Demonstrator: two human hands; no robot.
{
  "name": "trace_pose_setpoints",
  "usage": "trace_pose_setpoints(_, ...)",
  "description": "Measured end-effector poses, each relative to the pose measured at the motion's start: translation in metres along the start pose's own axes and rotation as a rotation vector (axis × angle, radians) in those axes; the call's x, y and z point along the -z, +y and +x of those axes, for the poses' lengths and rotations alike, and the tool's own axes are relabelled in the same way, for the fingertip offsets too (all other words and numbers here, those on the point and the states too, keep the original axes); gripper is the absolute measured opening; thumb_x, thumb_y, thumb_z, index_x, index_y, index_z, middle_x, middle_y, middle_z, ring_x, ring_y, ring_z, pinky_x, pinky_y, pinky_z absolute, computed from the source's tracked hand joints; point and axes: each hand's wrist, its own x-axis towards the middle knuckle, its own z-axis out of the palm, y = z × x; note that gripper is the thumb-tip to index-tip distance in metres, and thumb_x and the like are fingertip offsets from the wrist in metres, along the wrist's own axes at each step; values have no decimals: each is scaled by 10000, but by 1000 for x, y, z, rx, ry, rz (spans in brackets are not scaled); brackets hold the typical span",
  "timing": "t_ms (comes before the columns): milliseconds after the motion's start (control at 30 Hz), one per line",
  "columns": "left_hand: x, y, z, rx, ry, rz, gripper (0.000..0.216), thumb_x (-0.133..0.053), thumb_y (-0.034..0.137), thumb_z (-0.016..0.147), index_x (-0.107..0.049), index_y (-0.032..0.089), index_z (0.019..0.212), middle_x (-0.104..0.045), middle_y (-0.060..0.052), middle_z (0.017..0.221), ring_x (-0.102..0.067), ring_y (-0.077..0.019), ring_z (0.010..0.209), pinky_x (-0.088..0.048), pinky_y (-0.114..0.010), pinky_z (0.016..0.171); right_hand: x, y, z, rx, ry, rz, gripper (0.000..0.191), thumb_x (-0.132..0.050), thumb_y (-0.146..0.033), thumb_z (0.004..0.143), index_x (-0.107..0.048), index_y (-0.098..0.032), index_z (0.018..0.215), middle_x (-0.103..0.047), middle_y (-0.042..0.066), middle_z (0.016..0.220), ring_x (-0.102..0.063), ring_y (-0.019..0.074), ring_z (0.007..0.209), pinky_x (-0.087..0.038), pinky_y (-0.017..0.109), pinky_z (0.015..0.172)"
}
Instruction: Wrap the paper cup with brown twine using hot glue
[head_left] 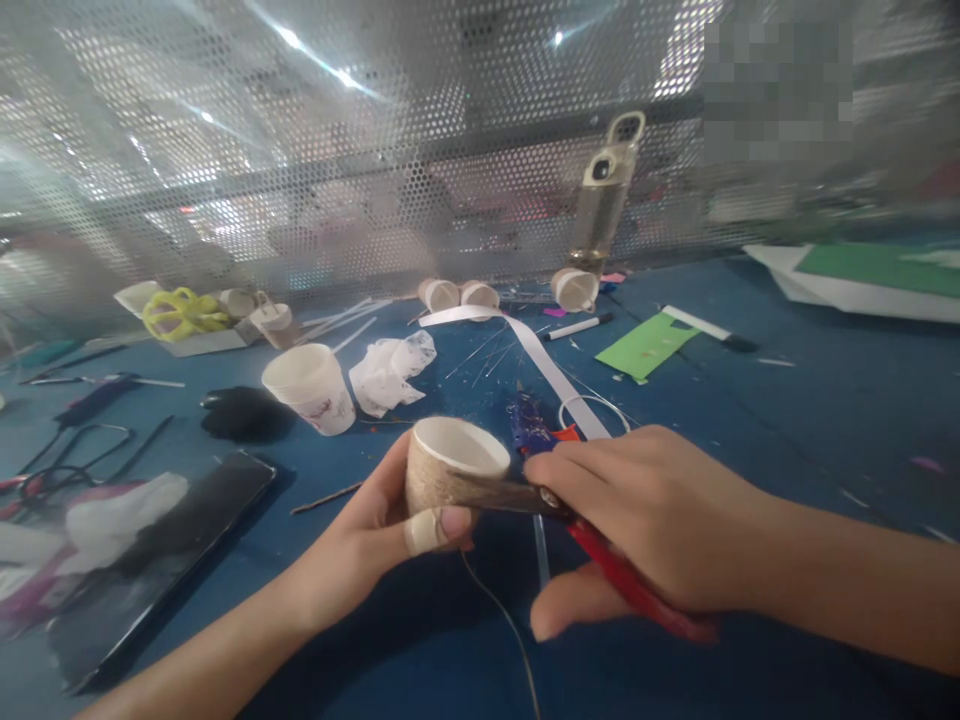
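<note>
My left hand [375,535] grips a small paper cup [450,460] wrapped in tan twine, thumb with a bandage pressed on its side. My right hand [645,520] is closed round a red-handled tool [637,590], probably scissors, whose dark blade end touches the cup's wrapped side. A thin string [502,610] hangs down from the cup. Both hands hover just above the blue table [787,420].
Another paper cup [311,388] stands behind, with crumpled white material [390,372] beside it. A phone [172,550] lies at left. Yellow scissors [180,312], several tipped cups [457,294], a white strip [540,365], green paper [646,346], a marker [577,327] and a bottle [604,200] sit before a perforated metal screen.
</note>
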Motion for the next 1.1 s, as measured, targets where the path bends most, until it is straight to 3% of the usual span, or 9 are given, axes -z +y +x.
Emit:
trace_pose_setpoints(133,3,4,2,-23,34,19,618,-1015,432,743,-732,256,1263,-789,-52,1153,-690,-214,1017,-604,-322,879,2,4,2,-86,-10,3,879,-179,-758,1125,-722,-111,881,-657,27,602,-667,174,490,-387,331,455)
trace_pose_setpoints(333,6,4,3,-4,6,58,639,-1018,476,727,-737,249,1255,-800,-65,1121,-702,-226,1018,-594,-334,909,-9,12,2,-118,-91,-40,937,-135,-850,1065,-731,-133,975,-732,58,732,-757,246,581,-385,340,467)
trace_pose_setpoints(533,4,2,3,16,-7,27,620,-1032,450,712,-759,277,1241,-788,-44,1149,-686,-230,1063,-568,-372,983,-13,15,1,-87,-129,-54,945,-118,-865,1050,-733,-151,985,-697,50,751,-717,238,576,-414,341,491)
trace_pose_setpoints(800,6,1,2,120,-75,-3,671,-1003,491,746,-752,247,1319,-785,-88,1144,-692,-268,1061,-568,-388,927,-11,17,-1,15,-114,-89,921,-163,-879,1039,-718,-158,900,-653,25,681,-671,202,544,-372,329,470)
trace_pose_setpoints(1100,7,-3,1,120,-88,-54,793,-1028,440,735,-684,300,1435,-817,-44,1161,-716,-189,942,-545,-327,901,-8,21,-2,91,-66,-122,858,-154,-810,1093,-664,-182,806,-578,-14,589,-550,166,434,-296,323,453)
